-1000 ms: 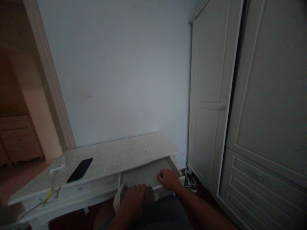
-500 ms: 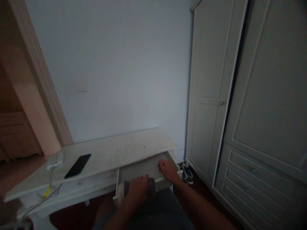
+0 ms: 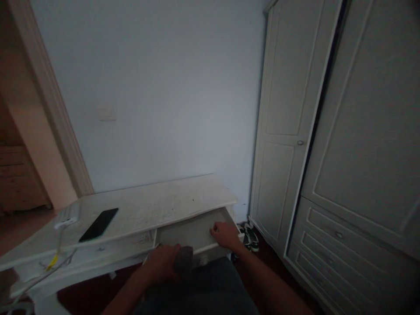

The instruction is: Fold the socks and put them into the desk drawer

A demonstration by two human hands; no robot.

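Note:
A low white table [image 3: 154,208] stands against the wall, its right drawer [image 3: 193,234] pulled out towards me. My right hand [image 3: 225,236] rests on the drawer's front edge, fingers curled over it. My left hand [image 3: 162,264] is closed round a dark grey bundle, likely cloth [image 3: 183,259], just in front of the drawer's left end and above my lap. The room is dim and the bundle's shape is hard to read.
A black phone [image 3: 98,224] and a white power strip [image 3: 65,217] with cables lie on the table's left part. A tall white wardrobe [image 3: 328,153] fills the right side. Shoes [image 3: 250,236] sit on the floor by its base. A doorway opens at left.
My left hand has drawn the bundle back and left, away from the drawer front. The pale cloth seen beside it earlier no longer shows. The view has shifted slightly right.

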